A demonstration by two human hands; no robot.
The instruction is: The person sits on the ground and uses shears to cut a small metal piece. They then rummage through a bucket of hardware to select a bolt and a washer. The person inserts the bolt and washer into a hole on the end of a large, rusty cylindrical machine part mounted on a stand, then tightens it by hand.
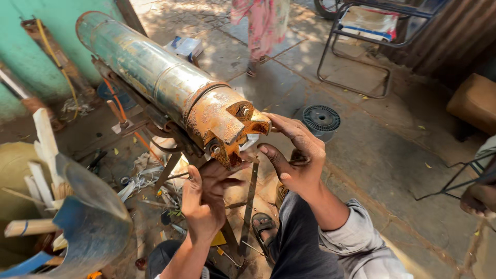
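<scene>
I count one long rusty metal cylinder point(170, 88), two bolts point(243, 111) on its end and one black spool point(321, 119). Two of my hands point(294, 155) show, and one folding chair point(361, 46).

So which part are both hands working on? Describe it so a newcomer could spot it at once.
A long metal cylinder lies slanted on a stand in the workshop yard. At its near end sits the rusty orange end cap, with the left hand below and the right hand beside it. Only this part is rust-orange and bolted.

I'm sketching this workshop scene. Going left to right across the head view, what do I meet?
Blue curved sheet → left hand → rusty pipe end → right hand → black spool → brown block.
</scene>
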